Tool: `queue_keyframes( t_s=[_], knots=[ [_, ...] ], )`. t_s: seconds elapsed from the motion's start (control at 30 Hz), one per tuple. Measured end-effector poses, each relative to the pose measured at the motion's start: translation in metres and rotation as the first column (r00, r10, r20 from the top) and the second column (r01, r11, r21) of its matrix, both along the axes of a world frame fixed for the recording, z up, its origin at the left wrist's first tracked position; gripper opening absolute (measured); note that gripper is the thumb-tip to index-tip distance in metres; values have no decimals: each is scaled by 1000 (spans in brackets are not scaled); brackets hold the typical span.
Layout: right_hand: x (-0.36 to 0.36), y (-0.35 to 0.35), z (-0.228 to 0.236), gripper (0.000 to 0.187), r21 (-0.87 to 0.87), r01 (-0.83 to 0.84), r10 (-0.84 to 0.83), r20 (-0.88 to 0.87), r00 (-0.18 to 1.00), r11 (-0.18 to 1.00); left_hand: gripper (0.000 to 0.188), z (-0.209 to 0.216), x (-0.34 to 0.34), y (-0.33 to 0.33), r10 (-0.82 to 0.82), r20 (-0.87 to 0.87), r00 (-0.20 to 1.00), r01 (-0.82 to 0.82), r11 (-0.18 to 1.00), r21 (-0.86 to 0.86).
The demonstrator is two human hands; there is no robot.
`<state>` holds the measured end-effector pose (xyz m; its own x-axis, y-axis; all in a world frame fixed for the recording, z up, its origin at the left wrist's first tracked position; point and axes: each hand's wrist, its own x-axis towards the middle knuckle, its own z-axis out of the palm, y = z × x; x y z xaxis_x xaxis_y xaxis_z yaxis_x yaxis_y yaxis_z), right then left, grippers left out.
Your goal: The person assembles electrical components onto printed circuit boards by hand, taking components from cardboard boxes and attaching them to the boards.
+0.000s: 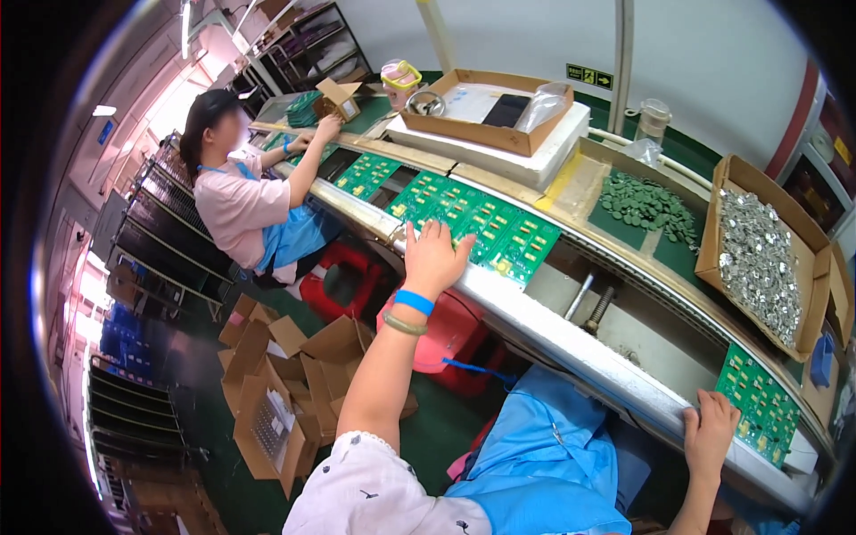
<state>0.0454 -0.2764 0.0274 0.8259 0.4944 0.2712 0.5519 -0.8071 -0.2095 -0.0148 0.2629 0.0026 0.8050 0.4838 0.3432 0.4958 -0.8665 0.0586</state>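
Observation:
My left hand [435, 259] reaches across the white metal rail [535, 316], its fingers spread over the near edge of a row of green circuit boards [459, 207]. Small pale parts stand in rows on those boards. A blue band [414, 301] and a bangle circle my left wrist. Farther right, my right hand [711, 430] lies on the rail with fingers stretched out beside another green circuit board [758, 403]. Its fingertips are close to that board's left edge; whether they touch it I cannot tell. Neither hand appears to hold anything.
Beyond the line are a pile of dark green discs [649, 205], a cardboard box of silvery metal parts [758, 259] and a cardboard tray [526, 138] on a white block. A co-worker [236, 187] works at left. Cardboard boxes [276, 406] and a red stool [343, 281] stand below.

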Motion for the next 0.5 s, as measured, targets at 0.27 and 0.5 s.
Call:
queue_keyframes(
  t_s=[0.27, 0.5],
  knots=[
    [17, -106, -15, 29, -139, 401, -399, 40, 916, 905, 55, 10, 0, -107, -343, 34, 939, 340, 938, 69],
    [16, -119, -38, 30, 205, 366, -383, 48, 922, 908, 53, 34, 5, -199, -660, 49, 749, 662, 745, -79]
  ],
)
